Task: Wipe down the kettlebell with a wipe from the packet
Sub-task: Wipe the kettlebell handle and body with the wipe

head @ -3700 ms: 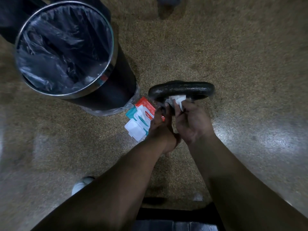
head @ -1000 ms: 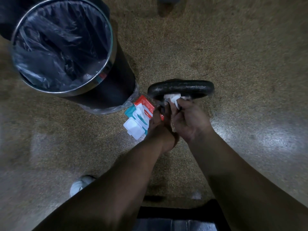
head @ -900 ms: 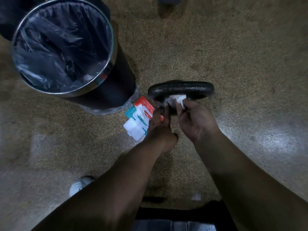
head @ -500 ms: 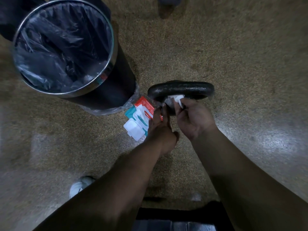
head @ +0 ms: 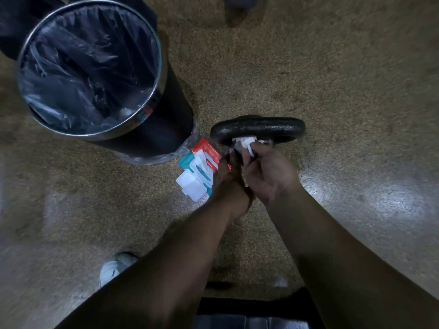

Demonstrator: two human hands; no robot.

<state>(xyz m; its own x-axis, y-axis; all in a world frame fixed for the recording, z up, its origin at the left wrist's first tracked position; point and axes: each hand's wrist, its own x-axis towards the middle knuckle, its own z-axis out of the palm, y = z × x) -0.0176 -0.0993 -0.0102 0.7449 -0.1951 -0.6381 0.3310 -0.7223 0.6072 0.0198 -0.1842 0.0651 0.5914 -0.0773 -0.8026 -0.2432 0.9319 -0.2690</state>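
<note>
Right hand (head: 268,176): forearm extended forward and down, fingers curled, pinching the white wipe (head: 247,144) against the near side of the kettlebell (head: 259,128) handle. Left hand (head: 228,180): alongside the right, fingers pointing toward the kettlebell; whether it grips anything cannot be determined. Packet (head: 198,172): on the floor (head: 344,79), flap open, just left of the left hand. Lined bin (head: 90,67): beyond the packet.

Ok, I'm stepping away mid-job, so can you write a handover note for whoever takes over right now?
Right hand pinches the crumpled white wipe against the handle of the black iron kettlebell.
Left hand, fingers straight, reaches to the kettlebell, over the red, teal and white wipes packet, lid flipped open, on the floor.
Done: wipe out.
To do: finish wiping handle and body; how much is clean cannot be told.
</note>
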